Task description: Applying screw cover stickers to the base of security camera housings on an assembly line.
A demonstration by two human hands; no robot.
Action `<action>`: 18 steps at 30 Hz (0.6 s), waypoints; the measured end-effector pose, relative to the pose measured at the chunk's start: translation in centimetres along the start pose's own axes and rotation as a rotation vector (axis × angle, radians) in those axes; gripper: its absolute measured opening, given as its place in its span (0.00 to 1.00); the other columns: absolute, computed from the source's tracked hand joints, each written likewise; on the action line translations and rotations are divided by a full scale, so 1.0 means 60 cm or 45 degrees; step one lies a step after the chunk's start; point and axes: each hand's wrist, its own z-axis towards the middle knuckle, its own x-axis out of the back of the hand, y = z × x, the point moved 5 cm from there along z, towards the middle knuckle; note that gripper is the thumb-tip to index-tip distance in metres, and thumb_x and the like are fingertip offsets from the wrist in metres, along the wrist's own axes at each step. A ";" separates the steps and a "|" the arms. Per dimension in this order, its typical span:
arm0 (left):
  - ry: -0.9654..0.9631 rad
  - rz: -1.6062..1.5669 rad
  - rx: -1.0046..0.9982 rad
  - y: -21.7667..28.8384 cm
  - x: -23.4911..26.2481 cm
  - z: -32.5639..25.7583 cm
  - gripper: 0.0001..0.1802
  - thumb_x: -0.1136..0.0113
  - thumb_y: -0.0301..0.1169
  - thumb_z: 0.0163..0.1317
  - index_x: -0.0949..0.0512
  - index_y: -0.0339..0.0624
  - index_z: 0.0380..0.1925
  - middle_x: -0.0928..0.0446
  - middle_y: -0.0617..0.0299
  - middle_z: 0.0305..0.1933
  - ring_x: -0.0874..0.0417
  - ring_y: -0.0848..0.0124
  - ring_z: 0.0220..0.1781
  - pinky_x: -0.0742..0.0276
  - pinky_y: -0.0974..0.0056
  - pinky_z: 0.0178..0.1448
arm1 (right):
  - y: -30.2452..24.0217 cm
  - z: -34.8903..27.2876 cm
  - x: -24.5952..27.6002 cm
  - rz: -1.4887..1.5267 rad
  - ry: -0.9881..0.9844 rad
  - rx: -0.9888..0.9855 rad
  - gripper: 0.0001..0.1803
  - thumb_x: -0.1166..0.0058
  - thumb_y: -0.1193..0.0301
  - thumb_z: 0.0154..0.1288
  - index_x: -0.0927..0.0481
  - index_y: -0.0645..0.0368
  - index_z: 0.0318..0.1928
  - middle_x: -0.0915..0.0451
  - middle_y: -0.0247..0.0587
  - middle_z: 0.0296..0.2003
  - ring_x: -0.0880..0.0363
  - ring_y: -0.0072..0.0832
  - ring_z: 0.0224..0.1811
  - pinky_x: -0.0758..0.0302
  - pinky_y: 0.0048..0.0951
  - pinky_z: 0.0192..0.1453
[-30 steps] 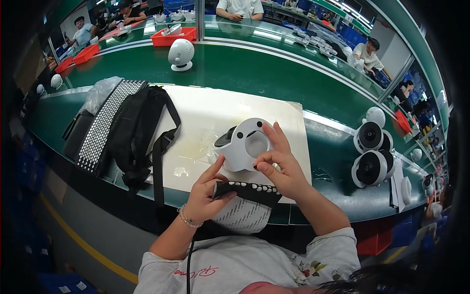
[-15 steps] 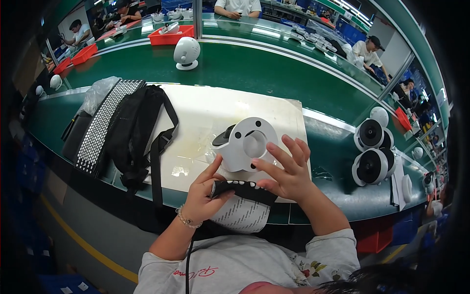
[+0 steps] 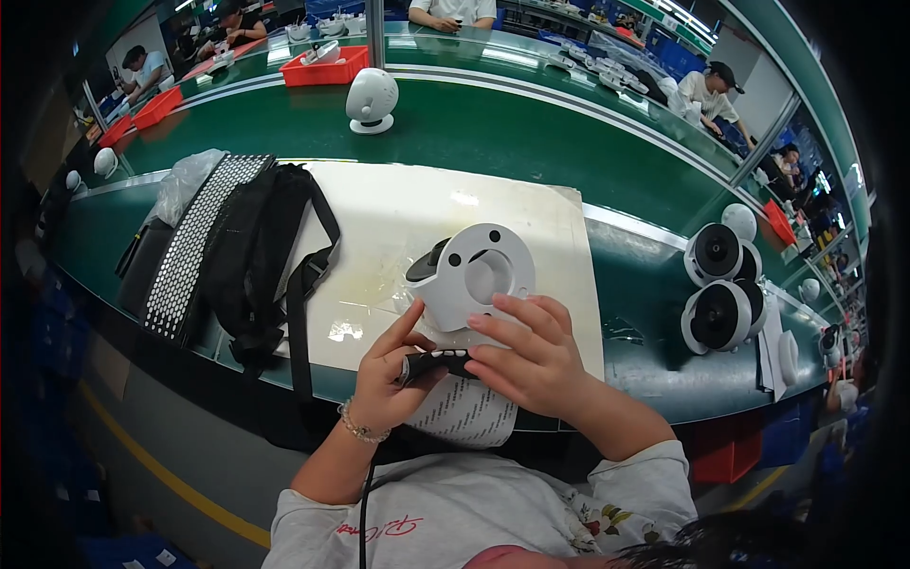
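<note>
My left hand (image 3: 387,379) is closed on a bent sheet of adhesive pads (image 3: 462,417), black with white round spots on its face and printed white backing. Its index finger points up at the lower edge of a white round device (image 3: 453,296), which lies with its ring-shaped base facing me. Black round pads sit on that base around a central recess. My right hand (image 3: 545,356) has its fingers stretched over the device's lower right edge and the sheet's top edge. Its thumb is hidden, and no object shows between its fingers.
A black strapped bag (image 3: 256,251) and a larger spotted sheet (image 3: 204,242) lie left on the white board (image 3: 536,204). Several white-and-black devices (image 3: 718,315) stand at right. Beyond the board are another white device (image 3: 373,98) and a red bin (image 3: 325,68).
My right hand has moved left and its fingers have come closer together, now over the sheet's top edge. My left hand keeps its hold on the sheet. The view has shifted slightly.
</note>
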 end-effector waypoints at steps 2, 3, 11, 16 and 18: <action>-0.020 0.001 0.026 -0.002 -0.001 -0.001 0.08 0.36 0.18 0.41 0.28 0.32 0.18 0.38 0.45 0.61 0.21 0.68 0.37 0.26 0.68 0.40 | -0.005 -0.004 0.001 -0.028 0.030 0.048 0.11 0.36 0.66 0.43 0.21 0.49 0.30 0.26 0.29 0.49 0.33 0.32 0.55 0.43 0.38 0.58; -0.020 0.002 0.026 -0.002 -0.002 -0.001 0.08 0.36 0.18 0.41 0.28 0.32 0.18 0.38 0.45 0.61 0.21 0.68 0.37 0.26 0.68 0.40 | -0.008 -0.006 0.002 -0.055 0.059 0.097 0.11 0.36 0.67 0.43 0.21 0.50 0.30 0.26 0.28 0.49 0.32 0.31 0.54 0.42 0.37 0.57; 0.005 0.086 -0.142 0.008 0.001 -0.004 0.10 0.35 0.20 0.40 0.29 0.34 0.20 0.37 0.46 0.61 0.23 0.65 0.43 0.27 0.67 0.41 | 0.087 -0.019 0.002 0.403 0.213 -0.504 0.05 0.44 0.72 0.51 0.26 0.57 0.27 0.32 0.45 0.51 0.40 0.42 0.60 0.47 0.39 0.63; -0.122 0.088 -0.173 0.004 -0.014 -0.002 0.08 0.36 0.18 0.39 0.25 0.34 0.22 0.41 0.46 0.63 0.23 0.65 0.44 0.28 0.69 0.37 | 0.116 -0.032 -0.016 0.824 0.205 -0.855 0.04 0.50 0.72 0.57 0.27 0.57 0.32 0.36 0.44 0.55 0.43 0.37 0.61 0.47 0.36 0.62; -0.128 0.103 -0.176 0.005 -0.015 -0.002 0.08 0.36 0.18 0.39 0.25 0.33 0.22 0.41 0.46 0.63 0.23 0.64 0.44 0.28 0.69 0.37 | 0.116 -0.032 -0.017 0.874 0.195 -0.874 0.03 0.51 0.72 0.56 0.28 0.57 0.31 0.37 0.45 0.56 0.44 0.36 0.62 0.49 0.36 0.64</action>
